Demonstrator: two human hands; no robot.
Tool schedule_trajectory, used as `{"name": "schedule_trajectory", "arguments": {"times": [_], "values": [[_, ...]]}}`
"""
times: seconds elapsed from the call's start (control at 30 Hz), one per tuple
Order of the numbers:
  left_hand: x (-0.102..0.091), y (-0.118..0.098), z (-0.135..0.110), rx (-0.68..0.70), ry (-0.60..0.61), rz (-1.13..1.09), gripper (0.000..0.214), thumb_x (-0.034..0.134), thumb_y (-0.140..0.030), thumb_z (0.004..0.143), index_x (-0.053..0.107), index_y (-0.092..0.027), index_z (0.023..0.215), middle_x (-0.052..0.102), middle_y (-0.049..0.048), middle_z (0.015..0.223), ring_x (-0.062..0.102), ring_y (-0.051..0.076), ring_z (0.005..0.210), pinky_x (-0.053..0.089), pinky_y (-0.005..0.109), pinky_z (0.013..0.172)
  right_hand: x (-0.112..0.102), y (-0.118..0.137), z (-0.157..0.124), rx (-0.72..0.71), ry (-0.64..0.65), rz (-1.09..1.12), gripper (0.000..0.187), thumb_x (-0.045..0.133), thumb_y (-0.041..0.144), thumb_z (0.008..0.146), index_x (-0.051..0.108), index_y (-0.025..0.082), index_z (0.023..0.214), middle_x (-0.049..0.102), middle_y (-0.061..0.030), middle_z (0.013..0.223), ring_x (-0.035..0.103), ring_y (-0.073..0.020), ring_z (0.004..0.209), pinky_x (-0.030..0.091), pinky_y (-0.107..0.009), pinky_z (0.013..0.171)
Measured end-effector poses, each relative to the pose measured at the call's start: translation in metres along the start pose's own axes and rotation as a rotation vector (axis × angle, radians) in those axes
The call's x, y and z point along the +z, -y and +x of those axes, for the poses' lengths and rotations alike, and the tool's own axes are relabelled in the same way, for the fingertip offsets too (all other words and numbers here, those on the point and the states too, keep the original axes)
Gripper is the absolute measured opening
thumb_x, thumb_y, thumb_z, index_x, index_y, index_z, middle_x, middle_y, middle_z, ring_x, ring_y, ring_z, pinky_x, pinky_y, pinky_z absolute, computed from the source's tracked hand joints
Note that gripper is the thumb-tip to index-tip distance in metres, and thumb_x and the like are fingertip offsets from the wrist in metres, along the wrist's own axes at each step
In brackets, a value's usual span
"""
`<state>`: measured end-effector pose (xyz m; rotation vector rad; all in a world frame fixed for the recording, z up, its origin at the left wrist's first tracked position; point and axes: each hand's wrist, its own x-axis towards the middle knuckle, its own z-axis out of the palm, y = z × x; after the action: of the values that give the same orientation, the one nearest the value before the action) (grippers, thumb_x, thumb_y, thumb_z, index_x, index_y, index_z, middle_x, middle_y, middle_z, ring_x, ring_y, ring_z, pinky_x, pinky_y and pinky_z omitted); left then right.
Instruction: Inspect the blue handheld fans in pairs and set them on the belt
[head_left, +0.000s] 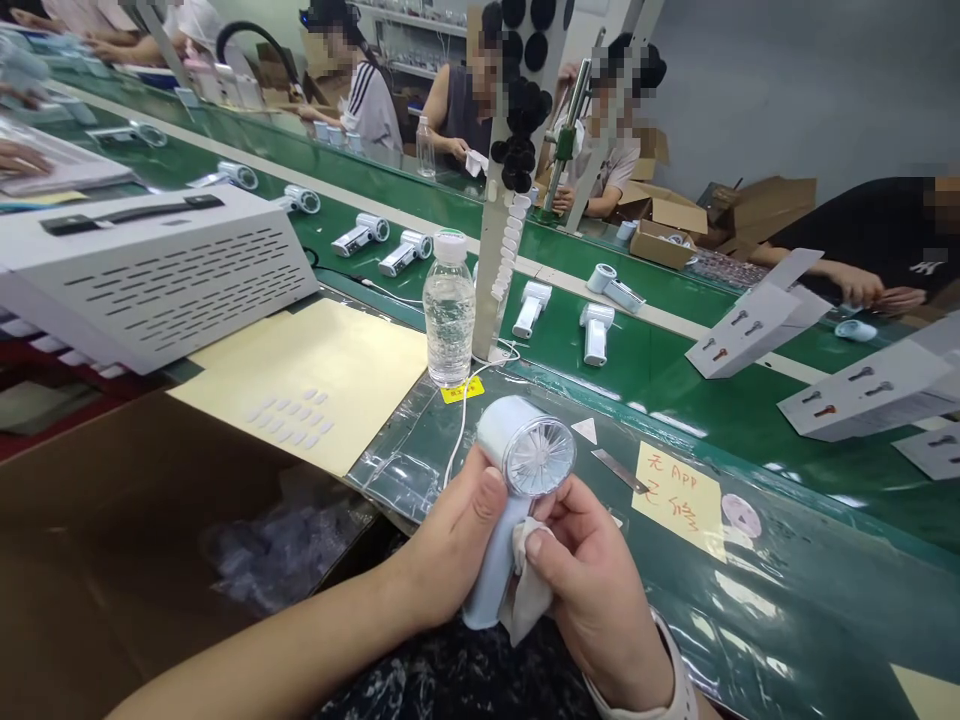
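My left hand grips a small white handheld fan by its handle, thumb up against the round head. The fan's clear grille faces me. My right hand pinches a white cloth against the fan's handle, just below the head. Both hands are low in the view, in front of the green table edge.
A water bottle stands beyond the fan. A white cable runs past it. More white fans lie on the green conveyor belt. A white vented box sits at left, a yellow note at right. Other people work across the belt.
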<state>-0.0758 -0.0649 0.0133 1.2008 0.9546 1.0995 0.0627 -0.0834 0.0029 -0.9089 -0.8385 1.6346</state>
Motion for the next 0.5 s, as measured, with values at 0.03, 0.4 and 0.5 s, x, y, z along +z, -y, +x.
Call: {"name": "schedule_trajectory", "arguments": {"times": [0.03, 0.4, 0.5], "values": [[0.0004, -0.0007, -0.0003, -0.034, 0.007, -0.025, 0.056, 0.04, -0.07, 0.088, 0.054, -0.021, 0.107, 0.067, 0.0039, 0.094, 0.062, 0.017, 0.081, 0.053, 0.029, 0.074, 0.0001, -0.0002, -0.0005, 0.002, 0.002, 0.005, 0.025, 0.081, 0.028, 0.074, 0.058, 0.02, 0.076, 0.058, 0.0042, 0.073, 0.052, -0.009, 0.064, 0.046, -0.017, 0.06], [0.0075, 0.0005, 0.0007, -0.446, 0.03, -0.343, 0.075, 0.05, -0.088, 0.063, 0.054, -0.021, 0.097, 0.062, -0.0026, 0.05, 0.051, 0.015, 0.035, 0.042, 0.025, 0.033, -0.0017, 0.0065, -0.0049, 0.122, 0.105, 0.093, 0.028, 0.081, 0.037, 0.075, 0.058, 0.021, 0.079, 0.06, 0.0038, 0.066, 0.057, -0.0117, 0.045, 0.049, -0.025, 0.043], [0.0083, -0.0009, -0.002, -0.231, -0.021, -0.202, 0.064, 0.047, -0.08, 0.076, 0.058, -0.02, 0.097, 0.068, 0.0007, 0.07, 0.061, 0.017, 0.058, 0.051, 0.027, 0.052, 0.0, 0.0026, -0.0077, 0.032, -0.036, -0.01, 0.028, 0.082, 0.035, 0.074, 0.058, 0.02, 0.074, 0.056, 0.0048, 0.068, 0.053, -0.0097, 0.055, 0.046, -0.021, 0.051]]}}
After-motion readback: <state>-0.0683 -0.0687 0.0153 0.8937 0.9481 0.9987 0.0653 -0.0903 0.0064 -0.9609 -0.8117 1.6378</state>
